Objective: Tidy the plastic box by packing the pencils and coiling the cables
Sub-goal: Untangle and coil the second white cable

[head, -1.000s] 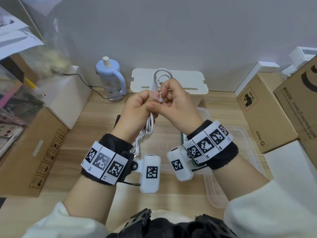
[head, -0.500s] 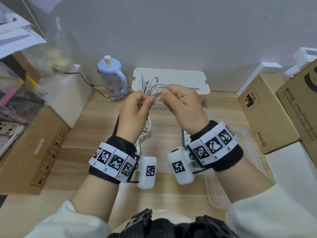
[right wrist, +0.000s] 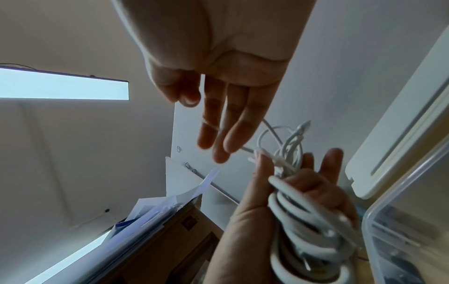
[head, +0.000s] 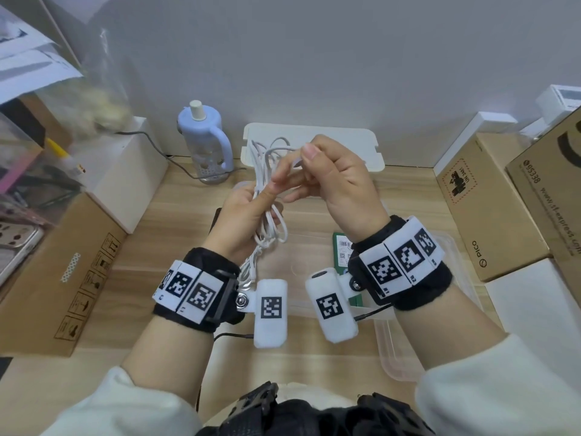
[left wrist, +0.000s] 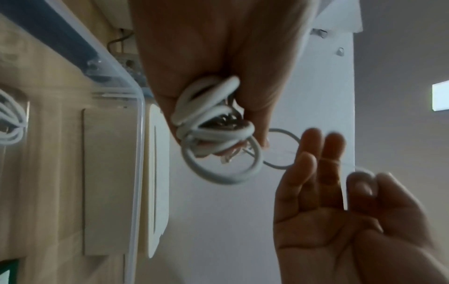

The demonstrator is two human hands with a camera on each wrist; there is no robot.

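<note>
My left hand (head: 251,209) grips a coiled bundle of white cable (head: 267,174) above the clear plastic box (head: 465,278). Its loops stick out past the fingers (left wrist: 206,123). My right hand (head: 330,177) is just right of the bundle. Its thumb and forefinger pinch a thin clear elastic band (right wrist: 210,123), which runs over the straight fingers toward the cable (right wrist: 303,221). A green pencil packet (head: 342,250) lies in the box, partly hidden by my right wrist.
The box's white lid (head: 345,143) leans at the back by the wall. A pale blue bottle (head: 204,143) stands to its left. Cardboard boxes flank the desk at left (head: 63,278) and right (head: 490,215).
The hands were pressed together on the cable. The right hand has since drawn away up and right with its fingers spread, and the left has dropped slightly with the bundle.
</note>
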